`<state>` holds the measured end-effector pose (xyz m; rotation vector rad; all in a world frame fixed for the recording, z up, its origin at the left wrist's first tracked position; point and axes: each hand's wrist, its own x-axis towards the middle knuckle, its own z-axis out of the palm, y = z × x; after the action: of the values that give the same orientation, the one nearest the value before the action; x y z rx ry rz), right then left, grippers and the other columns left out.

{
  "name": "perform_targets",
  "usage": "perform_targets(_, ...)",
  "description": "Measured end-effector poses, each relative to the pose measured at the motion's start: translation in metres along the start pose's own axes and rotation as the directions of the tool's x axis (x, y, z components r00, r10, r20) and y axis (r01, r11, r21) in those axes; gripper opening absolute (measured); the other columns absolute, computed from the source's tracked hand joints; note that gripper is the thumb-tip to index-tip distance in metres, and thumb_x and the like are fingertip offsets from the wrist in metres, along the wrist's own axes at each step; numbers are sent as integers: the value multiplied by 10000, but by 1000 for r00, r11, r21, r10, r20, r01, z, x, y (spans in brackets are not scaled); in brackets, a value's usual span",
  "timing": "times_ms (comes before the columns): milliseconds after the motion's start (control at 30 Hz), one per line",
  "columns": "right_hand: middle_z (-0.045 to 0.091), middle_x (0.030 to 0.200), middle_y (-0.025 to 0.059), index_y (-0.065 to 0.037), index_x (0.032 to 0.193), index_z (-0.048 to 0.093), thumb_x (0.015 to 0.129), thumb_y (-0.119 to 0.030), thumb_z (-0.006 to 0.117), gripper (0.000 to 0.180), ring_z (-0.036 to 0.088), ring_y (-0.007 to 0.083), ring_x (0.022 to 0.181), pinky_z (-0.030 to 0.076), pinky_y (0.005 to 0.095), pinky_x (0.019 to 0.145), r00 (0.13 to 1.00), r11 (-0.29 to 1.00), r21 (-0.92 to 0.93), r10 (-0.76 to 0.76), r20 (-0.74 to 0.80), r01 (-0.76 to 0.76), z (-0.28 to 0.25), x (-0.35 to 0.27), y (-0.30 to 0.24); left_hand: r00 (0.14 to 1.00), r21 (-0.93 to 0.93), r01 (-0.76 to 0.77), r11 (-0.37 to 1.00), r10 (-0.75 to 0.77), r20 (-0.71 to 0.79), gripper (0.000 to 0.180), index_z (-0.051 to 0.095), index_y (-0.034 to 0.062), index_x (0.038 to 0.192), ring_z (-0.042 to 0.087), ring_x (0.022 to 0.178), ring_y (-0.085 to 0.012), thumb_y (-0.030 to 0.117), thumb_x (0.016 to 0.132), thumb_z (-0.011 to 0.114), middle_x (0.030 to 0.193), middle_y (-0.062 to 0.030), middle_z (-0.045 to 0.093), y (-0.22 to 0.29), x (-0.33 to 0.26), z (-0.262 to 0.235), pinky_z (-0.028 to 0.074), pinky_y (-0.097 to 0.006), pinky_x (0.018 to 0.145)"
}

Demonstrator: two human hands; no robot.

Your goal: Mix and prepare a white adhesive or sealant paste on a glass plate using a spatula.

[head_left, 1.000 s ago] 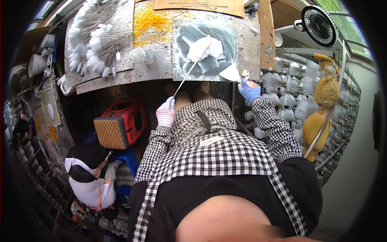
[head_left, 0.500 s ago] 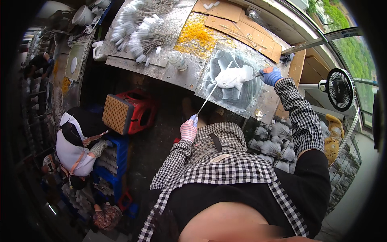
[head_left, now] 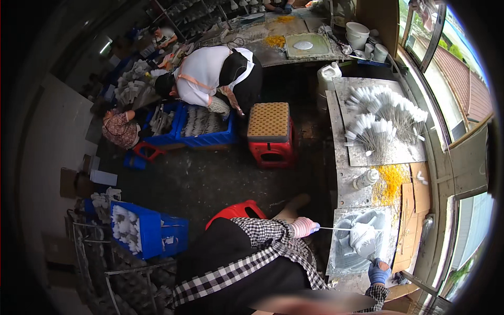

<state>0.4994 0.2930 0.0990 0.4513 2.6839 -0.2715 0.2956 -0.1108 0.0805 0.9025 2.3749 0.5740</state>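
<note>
My left hand (head_left: 304,227), in a pink-and-white striped glove, is closed round the near end of a thin pale rod (head_left: 332,228). The rod reaches across a heap of thick white paste (head_left: 362,234), and its far tip shows just beyond. Smeared paste surrounds the heap on a glass-like sheet (head_left: 336,265) at the bench edge. My right hand (head_left: 378,272), in a blue glove, grips a scraper whose broad blade (head_left: 368,250) is coated white and touches the paste. Its handle is mostly hidden by my fingers.
A clear bottle (head_left: 366,179), yellow rings (head_left: 391,184) and bundles of white-tipped wire brushes (head_left: 378,131) lie further along the bench. Stools, including a padded red one (head_left: 270,131), stand to the left. A co-worker (head_left: 210,73) bends over blue crates (head_left: 205,137).
My view has swung left, showing more of the room and co-workers. Both hands keep their hold on the rod and scraper, and the rod still crosses the paste.
</note>
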Motion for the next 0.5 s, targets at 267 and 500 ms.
perform_targets(267,697,829,175,-87,860,709,788,-340,622,277,668,376,828,516,477,767,933,938,48,334,136,-343,54,-52,-21,989,-5,-84,996,84,122,262,694,150,998,646,676,-359,351,945,534,744,-138,676,8,20,-21,509,-480,601)
perform_targets(500,696,859,195,-55,847,722,782,-403,665,358,673,370,836,522,454,759,915,910,111,386,119,-399,13,12,-71,962,-36,-49,998,57,266,206,673,148,933,660,713,-364,317,919,556,761,-146,674,16,18,-23,514,-496,630)
